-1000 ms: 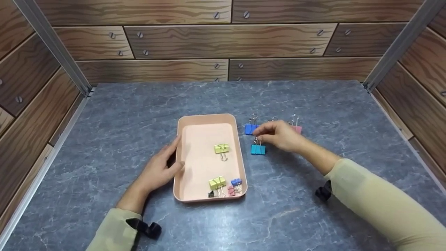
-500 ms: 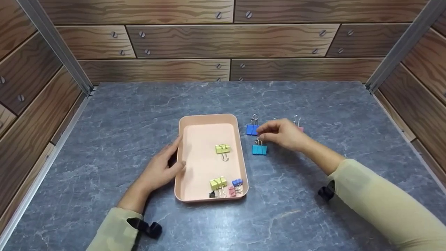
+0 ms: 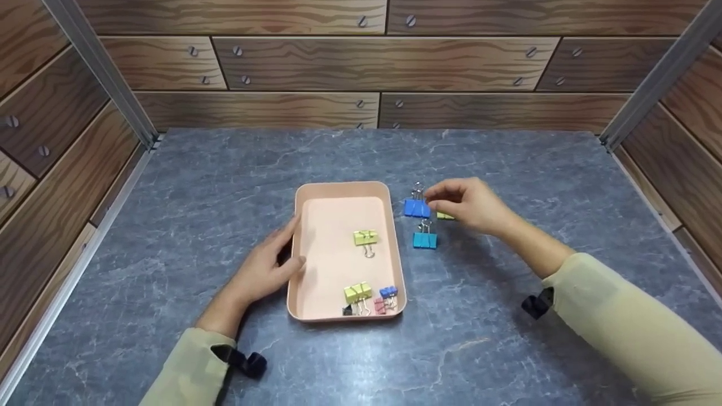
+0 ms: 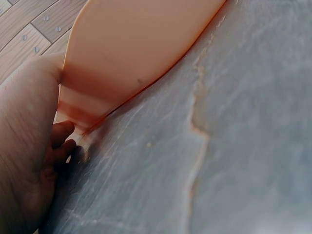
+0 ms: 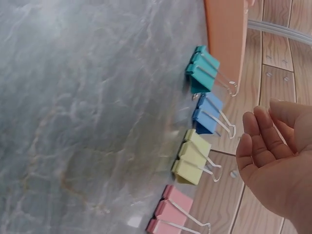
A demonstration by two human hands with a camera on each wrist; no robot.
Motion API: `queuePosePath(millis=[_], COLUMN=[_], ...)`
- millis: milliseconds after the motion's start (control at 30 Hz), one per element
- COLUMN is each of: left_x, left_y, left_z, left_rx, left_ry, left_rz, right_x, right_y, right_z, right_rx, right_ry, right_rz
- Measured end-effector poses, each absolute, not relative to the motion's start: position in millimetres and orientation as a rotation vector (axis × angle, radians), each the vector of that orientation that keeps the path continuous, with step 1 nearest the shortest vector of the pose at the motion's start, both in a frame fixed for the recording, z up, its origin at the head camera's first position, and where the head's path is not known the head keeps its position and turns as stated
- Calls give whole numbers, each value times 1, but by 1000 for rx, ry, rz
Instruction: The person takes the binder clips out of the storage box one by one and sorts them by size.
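Note:
My left hand holds the left wall of a shallow pink tray, thumb over the rim and fingers outside. My right hand hovers with loosely bent fingers near a blue binder clip and a teal binder clip, right of the tray. In the right wrist view that hand has nothing between its fingers. A yellow binder clip and a pink binder clip stand in line with those two; in the head view the hand partly hides the yellow one and fully hides the pink.
Inside the tray lie a yellow-green binder clip near the middle and, at the near right end, another yellow-green clip, a small blue clip, a small pink clip and a small black clip. Wood-patterned walls enclose the table.
My right hand has moved up and away from the teal binder clip's handles, leaving that clip standing. The yellow clip now shows beneath the hand. My left hand keeps its hold on the tray.

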State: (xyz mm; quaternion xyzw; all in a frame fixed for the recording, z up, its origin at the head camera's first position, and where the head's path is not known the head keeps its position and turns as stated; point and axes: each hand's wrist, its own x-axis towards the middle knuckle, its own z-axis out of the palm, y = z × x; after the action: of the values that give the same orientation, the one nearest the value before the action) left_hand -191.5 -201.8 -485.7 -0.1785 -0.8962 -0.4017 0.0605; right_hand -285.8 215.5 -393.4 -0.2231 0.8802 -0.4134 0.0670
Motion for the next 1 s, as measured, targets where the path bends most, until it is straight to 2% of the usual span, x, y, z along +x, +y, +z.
queuePosePath(millis=[367,1000], left_x=[-193,-193], left_y=[-200,-202], left_z=[-485,-486], left_rx=[-554,-548], left_ry=[-2667,-2725], left_rz=[-1233,-1198], right_x=[-270,-257], right_y=[188,144], right_z=[-381,-399], right_rx=[-755,-921], right_ry=[2597,2483], right_rz=[-1330,-1356])
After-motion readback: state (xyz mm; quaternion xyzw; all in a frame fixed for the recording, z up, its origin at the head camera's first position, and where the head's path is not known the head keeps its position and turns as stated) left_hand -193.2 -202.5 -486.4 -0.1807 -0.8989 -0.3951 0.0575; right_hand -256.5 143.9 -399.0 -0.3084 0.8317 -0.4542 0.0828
